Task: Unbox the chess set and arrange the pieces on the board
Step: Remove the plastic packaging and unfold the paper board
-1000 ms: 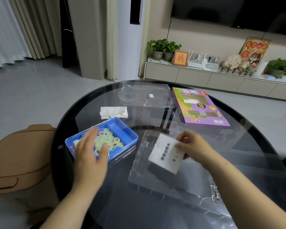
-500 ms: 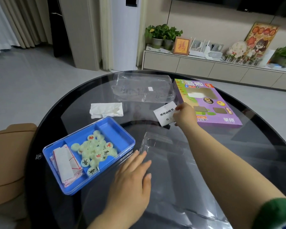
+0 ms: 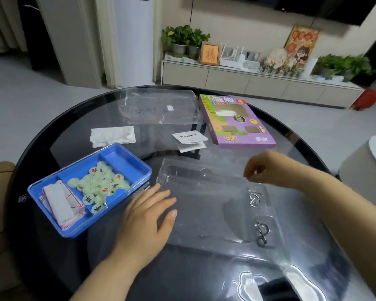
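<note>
Chess pieces (image 3: pixel 100 185) lie heaped in one compartment of the blue tray (image 3: pixel 126 161), at your left on the bench (image 3: pixel 52 135). The folded board sheet (image 3: pixel 60 202) sits in the compartment beside them, and nothing is set out yet. Your right hand (image 3: pixel 263 168) has released the instruction leaflet (image 3: pixel 190 139) it pinched half a second ago. The leaflet now lies just beside the purple box (image 3: pixel 237 122). That hand hovers over the clear plastic insert (image 3: pixel 206 205), fingers loosely curled and empty. Your left hand (image 3: pixel 148 216) rests flat with straight fingers on the insert's near-left edge, much as before. Judgement: the paperwork is set aside; the insert and board come next.
</note>
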### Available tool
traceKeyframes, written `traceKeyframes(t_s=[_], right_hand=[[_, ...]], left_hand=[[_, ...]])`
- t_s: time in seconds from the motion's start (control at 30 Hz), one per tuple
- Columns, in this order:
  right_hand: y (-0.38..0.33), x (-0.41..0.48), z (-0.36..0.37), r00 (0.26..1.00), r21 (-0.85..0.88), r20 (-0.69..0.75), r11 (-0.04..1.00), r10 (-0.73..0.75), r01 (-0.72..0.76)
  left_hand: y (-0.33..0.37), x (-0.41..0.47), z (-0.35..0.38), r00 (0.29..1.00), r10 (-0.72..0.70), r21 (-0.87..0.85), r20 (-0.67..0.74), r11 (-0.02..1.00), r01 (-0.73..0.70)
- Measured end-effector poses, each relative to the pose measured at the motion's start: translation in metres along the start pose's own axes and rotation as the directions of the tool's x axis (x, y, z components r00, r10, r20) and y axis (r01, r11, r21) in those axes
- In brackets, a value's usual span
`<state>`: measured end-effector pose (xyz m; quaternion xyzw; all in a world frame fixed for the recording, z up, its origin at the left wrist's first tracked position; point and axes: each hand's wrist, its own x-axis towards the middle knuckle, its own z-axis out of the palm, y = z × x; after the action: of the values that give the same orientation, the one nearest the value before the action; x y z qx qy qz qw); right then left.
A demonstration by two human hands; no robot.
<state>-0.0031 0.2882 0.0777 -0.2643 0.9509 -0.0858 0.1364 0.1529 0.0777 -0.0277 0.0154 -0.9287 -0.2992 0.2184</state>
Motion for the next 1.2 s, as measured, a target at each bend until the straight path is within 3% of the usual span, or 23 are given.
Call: traceKeyframes(t_s=[0.1,0.23,0.5,0.73,0.93,1.07,1.2], right_hand=[[0.016,-0.029,0.012,0.988,-0.136,0.118,0.987,0.1,-0.083],[0.014,-0.038,0.027,0.983,-0.212,0.085,0.967,0.166,-0.145],[0.001,-0.021,0.032,0.974,-0.449,0.126,0.886,0.186,-0.111],[0.004,-0.019,0.033,0.984,-0.42,0.106,0.904,0.142,-0.085],[0.006,-0.022,0.026,0.989,-0.527,0.133,0.841,-0.058,0.12],[0.002,-0.019,0.025,0.983,-0.605,0.178,0.785,-0.033,0.136],[0.008,-0.016,0.025,0.984,-0.502,0.165,0.865,0.066,0.026]], left_hand=[[0.005,-0.001,-0.001,0.997,-0.067,-0.046,0.05,0.997,0.069],[0.008,-0.003,0.0,0.995,-0.076,-0.046,0.062,0.996,0.079],[0.009,-0.017,-0.004,0.989,-0.12,0.007,0.082,0.993,0.12],[0.009,-0.019,-0.005,0.989,-0.123,0.009,0.08,0.992,0.123],[0.007,-0.018,-0.004,0.99,-0.116,0.011,0.078,0.993,0.116],[0.007,-0.019,-0.005,0.991,-0.108,0.026,0.073,0.994,0.106],[0.009,-0.019,-0.005,0.992,-0.107,0.017,0.069,0.994,0.106]])
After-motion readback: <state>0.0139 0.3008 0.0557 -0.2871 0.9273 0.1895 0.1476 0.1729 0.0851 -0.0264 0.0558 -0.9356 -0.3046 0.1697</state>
